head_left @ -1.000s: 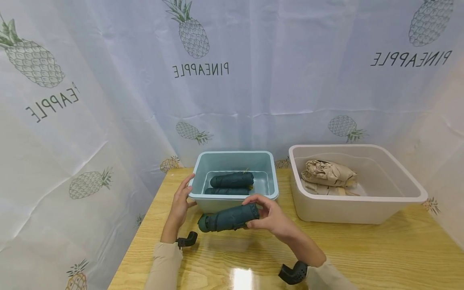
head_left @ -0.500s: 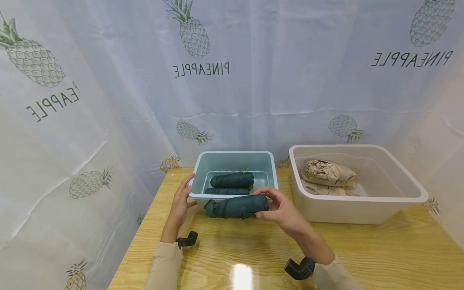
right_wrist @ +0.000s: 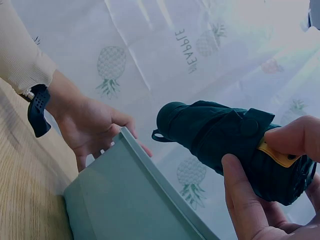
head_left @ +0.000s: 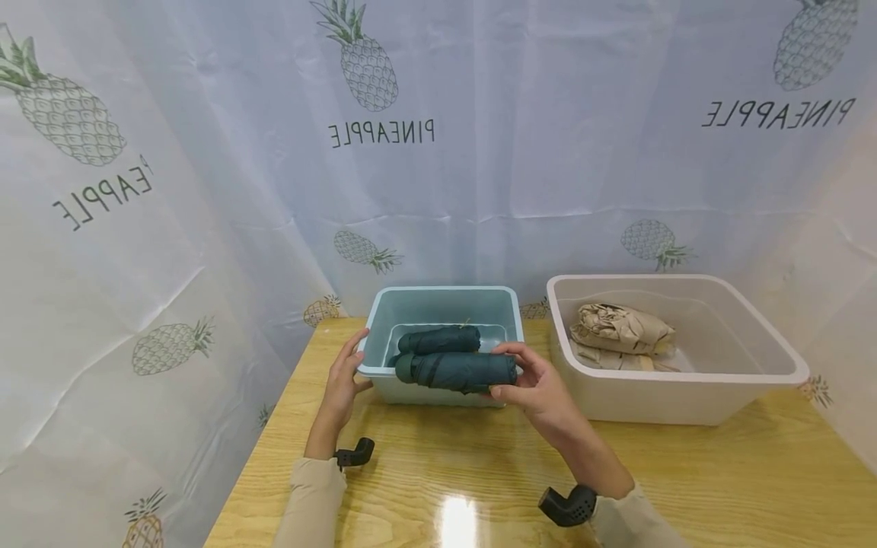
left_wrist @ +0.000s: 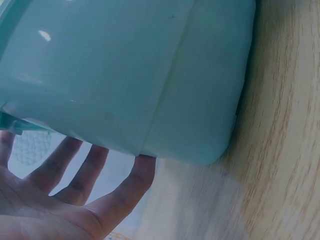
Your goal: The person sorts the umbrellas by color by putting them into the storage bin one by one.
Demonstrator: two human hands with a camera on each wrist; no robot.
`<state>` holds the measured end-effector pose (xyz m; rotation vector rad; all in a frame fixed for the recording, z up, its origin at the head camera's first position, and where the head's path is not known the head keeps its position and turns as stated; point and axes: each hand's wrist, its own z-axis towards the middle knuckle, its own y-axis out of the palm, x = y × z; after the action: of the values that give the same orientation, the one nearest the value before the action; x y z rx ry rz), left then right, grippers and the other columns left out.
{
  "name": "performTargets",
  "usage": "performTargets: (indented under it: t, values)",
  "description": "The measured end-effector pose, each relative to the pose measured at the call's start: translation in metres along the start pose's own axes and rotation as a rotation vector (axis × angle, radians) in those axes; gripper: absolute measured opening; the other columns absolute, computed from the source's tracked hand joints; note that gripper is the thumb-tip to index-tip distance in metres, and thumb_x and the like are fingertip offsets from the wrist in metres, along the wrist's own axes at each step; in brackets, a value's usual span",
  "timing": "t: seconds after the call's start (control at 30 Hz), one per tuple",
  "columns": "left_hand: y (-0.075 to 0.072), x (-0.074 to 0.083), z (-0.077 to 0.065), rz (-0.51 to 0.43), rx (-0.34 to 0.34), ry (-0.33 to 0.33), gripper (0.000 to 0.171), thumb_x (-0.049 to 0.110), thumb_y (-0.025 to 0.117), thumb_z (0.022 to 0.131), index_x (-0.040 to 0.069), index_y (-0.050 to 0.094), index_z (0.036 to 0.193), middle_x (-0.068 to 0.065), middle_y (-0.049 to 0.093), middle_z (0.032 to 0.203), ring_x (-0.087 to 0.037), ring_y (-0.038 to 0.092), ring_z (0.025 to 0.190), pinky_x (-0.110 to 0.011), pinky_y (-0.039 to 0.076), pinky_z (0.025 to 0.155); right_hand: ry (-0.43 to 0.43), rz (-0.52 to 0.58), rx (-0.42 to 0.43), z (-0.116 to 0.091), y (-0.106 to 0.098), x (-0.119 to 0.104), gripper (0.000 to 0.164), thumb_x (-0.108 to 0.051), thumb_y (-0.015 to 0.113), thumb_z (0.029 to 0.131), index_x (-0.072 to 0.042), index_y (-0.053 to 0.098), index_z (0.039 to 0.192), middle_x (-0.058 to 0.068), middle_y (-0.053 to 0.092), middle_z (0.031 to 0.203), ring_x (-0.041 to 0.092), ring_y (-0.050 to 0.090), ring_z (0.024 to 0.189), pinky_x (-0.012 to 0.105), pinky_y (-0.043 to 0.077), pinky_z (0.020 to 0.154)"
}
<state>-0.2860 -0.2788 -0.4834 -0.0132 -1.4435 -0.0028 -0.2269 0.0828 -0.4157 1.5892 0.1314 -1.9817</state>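
Observation:
My right hand grips one end of a folded dark green umbrella, thumb over a yellow tag in the right wrist view. The umbrella lies level over the front rim of a light blue bin, its rounded handle end pointing left. Inside the bin lies another folded dark umbrella; a further one beneath is mostly hidden by the held one. My left hand rests against the bin's left side, fingers spread. Their fingertips touch the wall in the left wrist view.
A larger off-white bin stands to the right on the wooden table. It holds a crumpled beige bundle with more beige material under it. A pineapple-print curtain hangs behind and at the left.
My right hand has carried the umbrella up, away from me and slightly right, from in front of the light blue bin to over its front rim. My left hand has stayed in place.

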Motion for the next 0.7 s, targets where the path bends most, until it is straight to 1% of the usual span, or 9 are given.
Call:
performTargets:
  t: [0.23, 0.4, 0.53, 0.6, 0.7]
  values:
    - [0.000, 0.004, 0.000, -0.009, 0.011, 0.012, 0.049, 0.028, 0.040, 0.109, 0.021, 0.041, 0.157, -0.006, 0.027, 0.166, -0.041, 0.038, 0.144, -0.074, 0.042, 0.102, 0.006, 0.017, 0.020, 0.007, 0.001, -0.004, 0.053, 0.012, 0.068, 0.087, -0.020, 0.059, 0.129, 0.010, 0.046, 0.133, 0.019, 0.064, 0.111, 0.042, 0.060, 0.090]
    - [-0.001, 0.002, 0.001, -0.012, 0.008, 0.006, 0.049, 0.027, 0.040, 0.108, 0.021, 0.040, 0.157, -0.005, 0.026, 0.166, -0.041, 0.037, 0.144, -0.074, 0.041, 0.103, 0.046, 0.019, 0.048, 0.017, 0.000, -0.008, 0.053, 0.013, 0.067, 0.087, -0.015, 0.058, 0.131, 0.014, 0.041, 0.139, 0.022, 0.063, 0.116, 0.043, 0.059, 0.092]
    - [-0.001, -0.002, 0.002, -0.010, 0.004, 0.002, 0.049, 0.027, 0.039, 0.108, 0.022, 0.040, 0.157, -0.005, 0.025, 0.167, -0.040, 0.035, 0.146, -0.074, 0.040, 0.104, 0.086, 0.037, 0.083, 0.027, -0.003, -0.011, 0.052, 0.013, 0.064, 0.088, -0.017, 0.059, 0.130, 0.015, 0.040, 0.141, 0.024, 0.061, 0.119, 0.043, 0.059, 0.093]
    - [0.000, -0.003, 0.002, -0.006, -0.002, 0.006, 0.049, 0.027, 0.038, 0.109, 0.022, 0.040, 0.157, -0.005, 0.025, 0.167, -0.040, 0.035, 0.146, -0.074, 0.040, 0.104, 0.100, 0.049, 0.103, 0.032, -0.005, -0.014, 0.051, 0.012, 0.063, 0.088, -0.020, 0.060, 0.127, 0.015, 0.041, 0.139, 0.024, 0.060, 0.119, 0.043, 0.059, 0.093]
    - [-0.001, -0.003, 0.002, 0.000, -0.006, 0.013, 0.049, 0.027, 0.038, 0.108, 0.022, 0.040, 0.157, -0.005, 0.025, 0.167, -0.039, 0.036, 0.145, -0.074, 0.041, 0.103, 0.118, 0.068, 0.129, 0.041, -0.006, -0.016, 0.050, 0.011, 0.061, 0.089, -0.020, 0.058, 0.128, 0.013, 0.042, 0.138, 0.024, 0.060, 0.119, 0.043, 0.059, 0.094]
